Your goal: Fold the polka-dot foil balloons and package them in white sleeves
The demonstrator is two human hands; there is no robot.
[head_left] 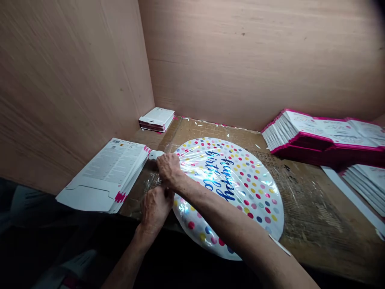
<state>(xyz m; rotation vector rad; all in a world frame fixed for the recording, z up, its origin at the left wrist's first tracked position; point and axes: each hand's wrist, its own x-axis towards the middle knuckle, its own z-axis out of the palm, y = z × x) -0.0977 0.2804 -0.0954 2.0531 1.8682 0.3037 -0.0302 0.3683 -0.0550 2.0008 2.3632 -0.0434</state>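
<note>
A large round foil balloon [255,180] with coloured dots and blue "happy birthday" lettering lies flat on the cardboard-covered table. My right hand [170,168] reaches across it and is closed at its left edge, by the neck. Just below, my left hand [156,204] is closed too, its fingertips near the same edge. Clear, crinkled film shows beside the hands. What the fingers of each hand pinch is hidden. A small white tab [155,154] sticks out above my right hand.
Printed white sleeves [105,172] are stacked at the left, with a smaller stack [157,117] in the back corner. Pink-edged packets [319,132] and more white cards [368,184] lie at the right. Wooden panels [240,60] rise behind and left of the cardboard surface [306,208].
</note>
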